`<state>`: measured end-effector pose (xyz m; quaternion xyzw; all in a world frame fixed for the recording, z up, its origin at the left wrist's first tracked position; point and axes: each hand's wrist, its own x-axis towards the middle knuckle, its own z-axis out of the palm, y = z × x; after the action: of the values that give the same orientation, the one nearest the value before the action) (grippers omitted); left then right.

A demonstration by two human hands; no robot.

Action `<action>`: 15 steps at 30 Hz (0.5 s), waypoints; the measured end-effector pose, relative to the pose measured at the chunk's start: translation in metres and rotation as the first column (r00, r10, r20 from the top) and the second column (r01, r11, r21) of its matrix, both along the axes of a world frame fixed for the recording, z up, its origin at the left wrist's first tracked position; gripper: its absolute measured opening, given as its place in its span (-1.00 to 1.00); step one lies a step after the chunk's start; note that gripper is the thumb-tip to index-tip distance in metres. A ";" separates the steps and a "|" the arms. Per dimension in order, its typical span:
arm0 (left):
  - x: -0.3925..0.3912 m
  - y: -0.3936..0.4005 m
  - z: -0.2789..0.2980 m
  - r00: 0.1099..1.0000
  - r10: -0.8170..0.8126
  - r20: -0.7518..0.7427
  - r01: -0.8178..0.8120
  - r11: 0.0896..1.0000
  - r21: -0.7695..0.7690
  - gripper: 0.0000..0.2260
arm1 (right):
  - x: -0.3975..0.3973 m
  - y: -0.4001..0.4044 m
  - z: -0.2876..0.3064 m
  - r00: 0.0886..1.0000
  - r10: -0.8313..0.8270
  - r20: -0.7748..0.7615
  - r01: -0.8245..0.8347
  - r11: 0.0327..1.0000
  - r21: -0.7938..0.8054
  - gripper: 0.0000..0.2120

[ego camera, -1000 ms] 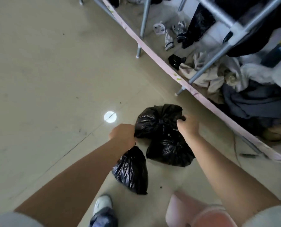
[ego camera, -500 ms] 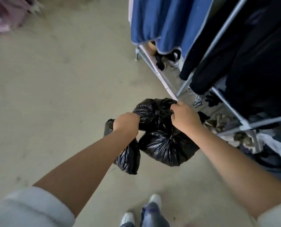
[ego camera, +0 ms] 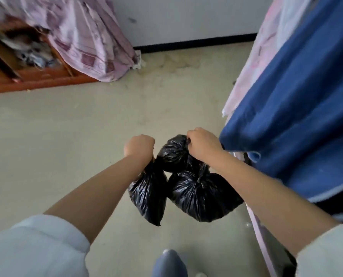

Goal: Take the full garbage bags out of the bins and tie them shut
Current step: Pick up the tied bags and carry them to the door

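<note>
Three tied black garbage bags hang in the air in front of me. My left hand (ego camera: 139,145) is closed on the neck of a slim bag (ego camera: 149,196) that dangles below my wrist. My right hand (ego camera: 201,144) grips the gathered tops of two more: a small round bag (ego camera: 172,154) just under the knuckles and a larger full bag (ego camera: 200,196) below it. The bags touch one another between my forearms. All hang clear of the beige floor (ego camera: 66,136). No bin is in view.
A blue blanket (ego camera: 296,116) hangs from a rack close on my right, beside pink cloth. A red wooden bed frame (ego camera: 36,80) with pink patterned bedding (ego camera: 86,43) stands far left. A white wall with black skirting lies ahead. My leg and shoe show at the bottom.
I have turned and walked with the bags held the same way. The clothes rack and floor clutter slid out of sight; the bed, wall and blue blanket came into view.
</note>
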<state>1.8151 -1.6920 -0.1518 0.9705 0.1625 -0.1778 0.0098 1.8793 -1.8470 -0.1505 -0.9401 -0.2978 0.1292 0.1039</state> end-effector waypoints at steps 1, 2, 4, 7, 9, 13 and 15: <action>0.022 0.012 0.004 1.000 0.022 0.015 -0.022 1.000 0.003 -0.75 | 0.028 0.014 0.005 1.000 0.010 -0.005 -0.010 1.000 0.006 -0.79; 0.045 0.024 0.007 0.999 0.033 0.033 -0.033 0.999 0.013 -0.75 | 0.055 0.027 0.010 1.000 0.014 -0.006 -0.014 1.000 0.012 -0.78; 0.095 0.049 0.013 0.997 0.046 0.066 -0.047 0.999 0.018 -0.74 | 0.111 0.054 0.018 1.000 0.019 -0.010 -0.019 1.000 0.020 -0.77; 0.183 0.084 0.023 0.996 0.031 0.085 -0.033 0.999 0.021 -0.74 | 0.199 0.090 0.029 1.000 0.018 -0.009 -0.018 1.000 -0.005 -0.78; 0.243 0.104 0.031 0.997 -0.004 0.083 0.002 1.000 0.021 -0.76 | 0.256 0.108 0.037 1.000 0.013 0.010 -0.012 0.999 -0.049 -0.79; 0.363 0.136 0.042 0.989 -0.104 0.101 0.095 0.992 0.088 -0.76 | 0.366 0.142 0.045 0.998 0.031 0.059 -0.025 0.995 -0.100 -0.81; 0.416 0.145 0.045 0.982 -0.159 0.104 0.147 0.983 0.112 -0.73 | 0.413 0.156 0.045 0.995 0.040 0.091 -0.031 0.994 -0.100 -0.81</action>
<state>2.2310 -1.5475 -0.1064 0.9878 0.0956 -0.1142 -0.0451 2.2926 -1.6912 -0.1050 -0.9436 -0.3125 0.1016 0.0411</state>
